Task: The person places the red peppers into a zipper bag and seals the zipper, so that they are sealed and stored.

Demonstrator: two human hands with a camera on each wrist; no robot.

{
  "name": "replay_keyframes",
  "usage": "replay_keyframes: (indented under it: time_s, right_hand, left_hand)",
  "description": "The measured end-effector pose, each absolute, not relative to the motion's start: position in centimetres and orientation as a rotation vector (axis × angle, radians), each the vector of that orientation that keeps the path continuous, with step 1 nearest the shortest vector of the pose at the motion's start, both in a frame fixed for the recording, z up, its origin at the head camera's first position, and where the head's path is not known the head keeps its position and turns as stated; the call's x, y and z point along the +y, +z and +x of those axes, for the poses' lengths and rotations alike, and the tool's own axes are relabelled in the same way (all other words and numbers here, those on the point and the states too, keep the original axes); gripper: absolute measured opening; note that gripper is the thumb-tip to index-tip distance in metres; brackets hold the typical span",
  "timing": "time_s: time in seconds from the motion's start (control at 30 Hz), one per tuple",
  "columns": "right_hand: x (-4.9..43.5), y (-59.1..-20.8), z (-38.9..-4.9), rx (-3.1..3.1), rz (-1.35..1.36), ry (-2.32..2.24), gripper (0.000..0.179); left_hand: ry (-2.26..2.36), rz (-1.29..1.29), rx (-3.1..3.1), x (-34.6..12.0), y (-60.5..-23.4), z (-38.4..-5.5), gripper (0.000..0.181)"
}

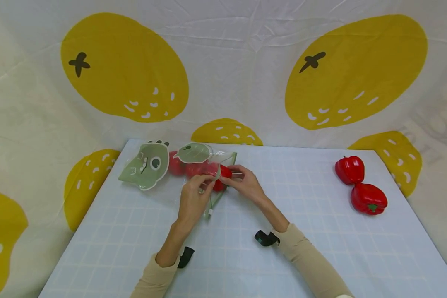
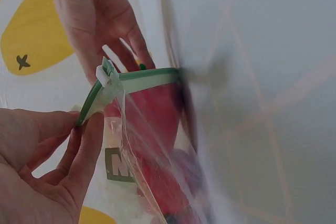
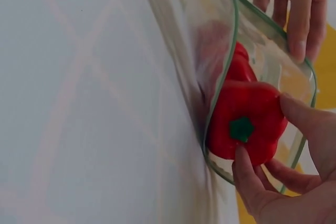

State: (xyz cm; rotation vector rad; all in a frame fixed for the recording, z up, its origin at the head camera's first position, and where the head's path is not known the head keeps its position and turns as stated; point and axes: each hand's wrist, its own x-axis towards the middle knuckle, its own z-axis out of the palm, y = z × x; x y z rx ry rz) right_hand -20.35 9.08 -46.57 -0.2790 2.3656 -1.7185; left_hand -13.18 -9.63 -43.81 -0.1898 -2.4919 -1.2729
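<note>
A clear zip bag (image 1: 149,165) with green cartoon prints lies on the table, mouth facing right. My left hand (image 1: 194,198) pinches the bag's green-edged rim (image 2: 89,103) between thumb and fingers, holding the mouth apart. At that mouth, my right hand (image 1: 247,184) grips a red bell pepper (image 3: 223,111), its green stem end facing outward in the right wrist view. The pepper is inside the opening, with another red piece (image 3: 241,69) behind it. Further red shapes (image 1: 176,163) show through the plastic; their exact outlines are partly hidden by the prints. A white slider (image 2: 102,76) sits on the zip.
Two red bell peppers, one farther back (image 1: 350,169) and one nearer (image 1: 368,199), touch each other at the table's right side. The pale gridded table (image 1: 301,198) meets a white cloth (image 1: 238,82) with yellow fruit prints. Black wrist mounts (image 1: 266,238) sit by the sleeves.
</note>
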Motion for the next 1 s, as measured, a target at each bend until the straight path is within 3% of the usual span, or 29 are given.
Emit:
replay_keyframes:
  time_s: [1.0]
  right_hand:
    - [8.8,-47.7,-21.3,2.153,-0.724,-1.777,0.047]
  left_hand:
    - [-1.201,-0.300,-2.404,-9.9,-44.2,-13.7,0.019]
